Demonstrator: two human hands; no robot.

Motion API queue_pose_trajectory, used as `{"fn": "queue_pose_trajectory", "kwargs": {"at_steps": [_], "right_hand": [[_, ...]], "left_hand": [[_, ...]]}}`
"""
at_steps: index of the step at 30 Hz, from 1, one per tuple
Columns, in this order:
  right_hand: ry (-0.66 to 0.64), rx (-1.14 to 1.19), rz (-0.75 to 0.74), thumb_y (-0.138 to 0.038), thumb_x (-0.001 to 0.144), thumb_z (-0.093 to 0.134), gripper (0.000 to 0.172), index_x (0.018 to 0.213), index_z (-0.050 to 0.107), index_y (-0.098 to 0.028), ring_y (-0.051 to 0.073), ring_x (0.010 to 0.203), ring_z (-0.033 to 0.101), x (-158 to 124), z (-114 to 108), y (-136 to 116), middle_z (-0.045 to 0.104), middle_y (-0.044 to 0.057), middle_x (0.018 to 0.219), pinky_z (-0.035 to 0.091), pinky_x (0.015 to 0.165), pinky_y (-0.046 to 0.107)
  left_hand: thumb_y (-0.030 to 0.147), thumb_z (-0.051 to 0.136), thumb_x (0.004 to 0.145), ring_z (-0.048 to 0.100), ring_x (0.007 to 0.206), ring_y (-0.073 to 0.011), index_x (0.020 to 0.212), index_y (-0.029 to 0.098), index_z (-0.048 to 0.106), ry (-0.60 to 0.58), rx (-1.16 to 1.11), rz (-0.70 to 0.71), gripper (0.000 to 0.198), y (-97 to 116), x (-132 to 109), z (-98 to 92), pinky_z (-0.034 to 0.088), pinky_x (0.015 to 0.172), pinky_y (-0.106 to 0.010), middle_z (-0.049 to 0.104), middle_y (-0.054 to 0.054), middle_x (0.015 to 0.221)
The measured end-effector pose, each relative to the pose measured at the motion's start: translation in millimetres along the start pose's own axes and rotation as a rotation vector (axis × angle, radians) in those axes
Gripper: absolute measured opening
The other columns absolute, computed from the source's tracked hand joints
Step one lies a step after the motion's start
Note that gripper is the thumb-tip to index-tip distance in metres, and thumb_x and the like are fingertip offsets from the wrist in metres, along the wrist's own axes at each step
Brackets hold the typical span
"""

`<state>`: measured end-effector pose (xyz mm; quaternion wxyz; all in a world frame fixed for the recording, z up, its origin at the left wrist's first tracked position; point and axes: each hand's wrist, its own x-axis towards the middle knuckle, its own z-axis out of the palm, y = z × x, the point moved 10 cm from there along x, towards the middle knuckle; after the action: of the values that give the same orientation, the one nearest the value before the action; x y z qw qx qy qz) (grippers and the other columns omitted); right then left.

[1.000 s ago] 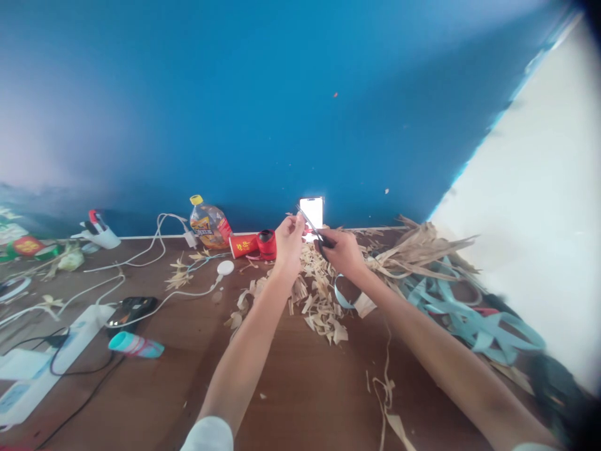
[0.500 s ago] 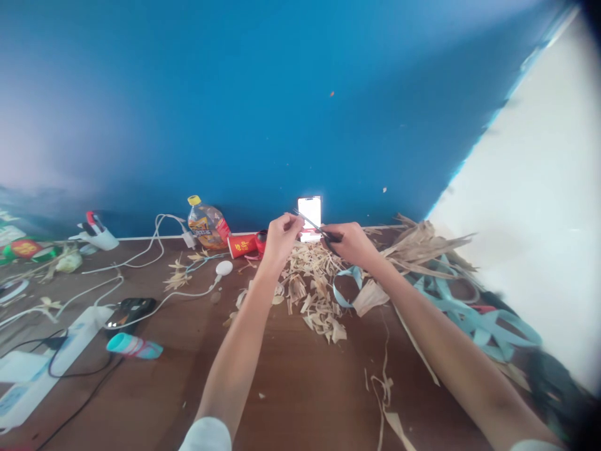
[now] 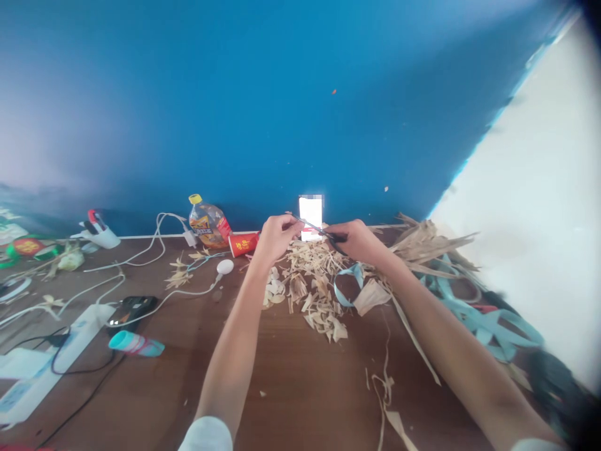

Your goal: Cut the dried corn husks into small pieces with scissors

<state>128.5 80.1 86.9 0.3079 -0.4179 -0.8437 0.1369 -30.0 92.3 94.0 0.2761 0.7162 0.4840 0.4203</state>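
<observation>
My right hand (image 3: 355,240) is closed around the handles of dark scissors (image 3: 334,238), whose blades point left toward my other hand. My left hand (image 3: 280,233) is pinched at the blade tips; whatever lies between its fingers is too small to make out. Both hands are raised above a heap of cut dry husk pieces (image 3: 319,269). Just behind them a phone with a bright screen (image 3: 310,213) leans against the wall. A pale blue ribbon loop (image 3: 348,285) and a broad husk piece (image 3: 372,297) lie below my right hand.
At the right are a bundle of dry husks (image 3: 429,245) and tangled pale blue ribbon (image 3: 488,326). Left of my arms stand a plastic bottle (image 3: 209,223) and a red cup (image 3: 243,243). A power strip (image 3: 56,366), cables and a turquoise cup (image 3: 136,344) lie farther left.
My left hand has shifted slightly left and down, and the scissor blades lie flatter between the hands. The view has moved a little. My right hand keeps its hold on the scissors.
</observation>
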Motion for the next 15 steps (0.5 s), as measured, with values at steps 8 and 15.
{"fn": "queue_pose_trajectory", "kwargs": {"at_steps": [8, 15], "right_hand": [[-0.135, -0.126, 0.014, -0.018, 0.072, 0.051, 0.038, 0.102, 0.074, -0.022, 0.013, 0.056, 0.054, -5, -3, 13, 0.074, 0.006, 0.082, 0.034, 0.054, 0.025], [-0.230, -0.269, -0.031, -0.011, 0.071, 0.051, 0.044, 0.105, 0.073, -0.027, 0.016, 0.071, 0.061, -8, -4, 11, 0.074, 0.004, 0.098, 0.037, 0.059, 0.026]], "left_hand": [[0.042, 0.057, 0.082, 0.046, 0.053, -0.0114, 0.062, 0.017, 0.062, -0.101, 0.292, 0.036, 0.032, 17, -6, 2.0, 0.030, 0.057, -0.027, 0.057, -0.001, 0.056], [0.048, 0.056, 0.081, 0.043, 0.050, -0.0112, 0.061, 0.017, 0.060, -0.230, 0.350, 0.022, 0.037, 15, -9, 12.9, 0.027, 0.055, -0.028, 0.054, 0.000, 0.053]]}}
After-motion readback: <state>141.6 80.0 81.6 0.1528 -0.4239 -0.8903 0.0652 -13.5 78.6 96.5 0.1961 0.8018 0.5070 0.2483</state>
